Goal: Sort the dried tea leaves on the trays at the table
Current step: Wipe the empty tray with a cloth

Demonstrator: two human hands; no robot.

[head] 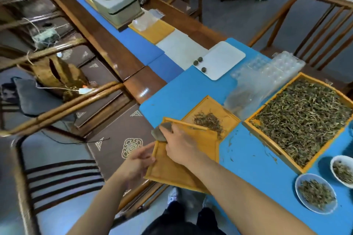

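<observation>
Here my left hand (137,160) grips the near orange wooden tray (183,166); my right hand (181,145) pinches a grey scraper (164,129). The big leaf-filled tray (303,118) awaits sorting.

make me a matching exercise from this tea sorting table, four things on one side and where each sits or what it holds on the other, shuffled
Things:
1. large wooden tray
2. white tray
3. left hand
4. small wooden tray

Places or states:
A. carries three dark round balls near its edge
B. grips the edge of the near, tilted wooden tray
C. filled right across with dried leaves
D. holds just one small pile of leaves

Pairs: 1-C, 2-A, 3-B, 4-D
</observation>
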